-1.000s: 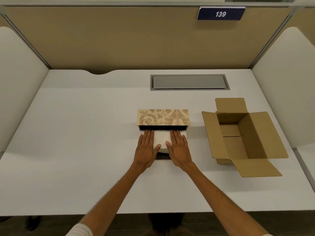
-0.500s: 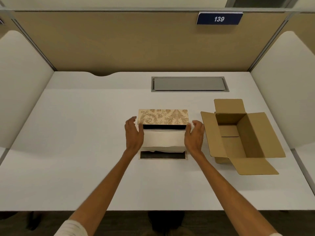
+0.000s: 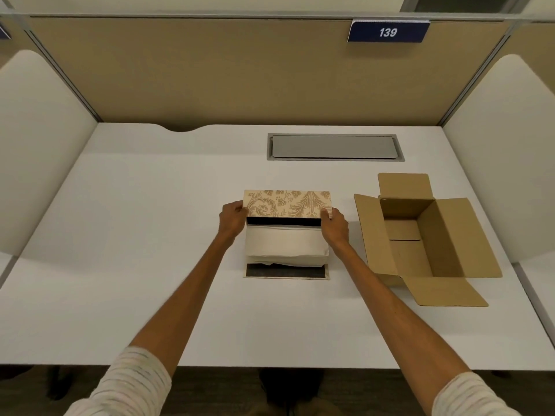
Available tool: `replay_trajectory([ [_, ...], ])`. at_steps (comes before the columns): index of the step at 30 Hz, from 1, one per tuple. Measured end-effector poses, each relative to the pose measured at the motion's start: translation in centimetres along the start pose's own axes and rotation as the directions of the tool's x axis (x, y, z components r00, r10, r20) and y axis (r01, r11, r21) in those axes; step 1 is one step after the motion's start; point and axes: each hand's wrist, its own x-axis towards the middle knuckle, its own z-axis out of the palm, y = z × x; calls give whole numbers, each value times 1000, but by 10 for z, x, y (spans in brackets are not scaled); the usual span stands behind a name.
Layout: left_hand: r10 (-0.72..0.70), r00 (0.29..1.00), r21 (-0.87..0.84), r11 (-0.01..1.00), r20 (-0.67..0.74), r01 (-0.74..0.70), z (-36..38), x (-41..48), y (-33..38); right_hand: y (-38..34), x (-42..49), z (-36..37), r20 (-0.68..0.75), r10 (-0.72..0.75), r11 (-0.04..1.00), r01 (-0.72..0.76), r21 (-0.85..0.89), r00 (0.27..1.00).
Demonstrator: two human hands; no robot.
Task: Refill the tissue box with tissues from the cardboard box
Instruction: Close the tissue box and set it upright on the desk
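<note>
head view: desk (image 3: 150,265) with the tissue box at centre and the cardboard box at 3 o'clock of it.
progress: seems near the end; the tissues are out of the cardboard box and sitting in the tissue box, and closing the lid looks like what is left.
tissue box: the tissue box (image 3: 286,273) lies open on the desk, its dark inner floor showing as a strip at the 6 o'clock edge.
tissues: a white stack of tissues (image 3: 285,243) fills most of the tissue box and rises above its rim, lower sheets a little ruffled at the 6 o'clock side.
lid: the patterned lid (image 3: 286,204) stands up at the 12 o'clock edge of the tissue box.
left hand: the left hand (image 3: 232,219) grips the lid's 9 o'clock end.
right hand: the right hand (image 3: 335,225) grips the lid's 3 o'clock end.
cardboard box: the cardboard box (image 3: 420,235) has its flaps spread and nothing visible inside.
</note>
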Motion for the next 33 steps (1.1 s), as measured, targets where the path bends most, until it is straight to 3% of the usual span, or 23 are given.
replay_trajectory([
  [16,60,995,-144,987,-83,-72,-6,-33,-31,28,-36,-2,-88,-134,991,134,-5,987],
  [33,41,992,-120,991,-123,-56,5,-84,-68,65,-82,3,-83,-177,982,181,50,981],
])
